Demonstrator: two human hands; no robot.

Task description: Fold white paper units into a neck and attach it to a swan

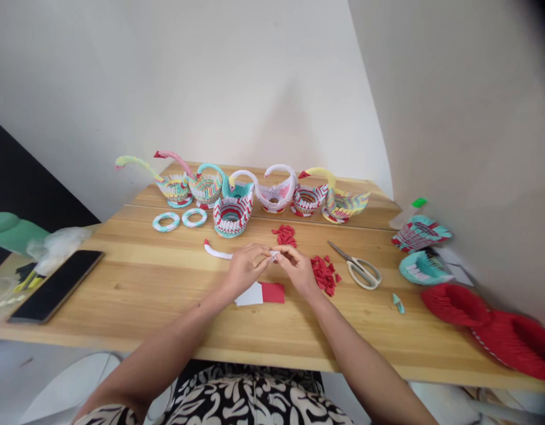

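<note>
Over the middle of the table, my left hand point(247, 267) and my right hand point(296, 270) meet, their fingertips pinched on a small folded piece of white paper point(275, 255). Below them lie a stack of white paper slips point(251, 294) and a red paper slip point(273, 293), side by side. Red folded paper pieces point(325, 274) are heaped beside my right hand, with a smaller red heap point(285, 235) beyond my fingers. Just left of my left hand, a curved white neck piece with a red tip point(217, 252) lies partly hidden behind it.
Several paper swans point(232, 215) line the back of the wooden table point(157, 283). Two paper rings point(166, 222) sit at left, near a phone point(58, 286). Scissors point(361, 271) lie at right, with a teal paper body point(423, 268) and a large red paper piece point(453, 304) farther over.
</note>
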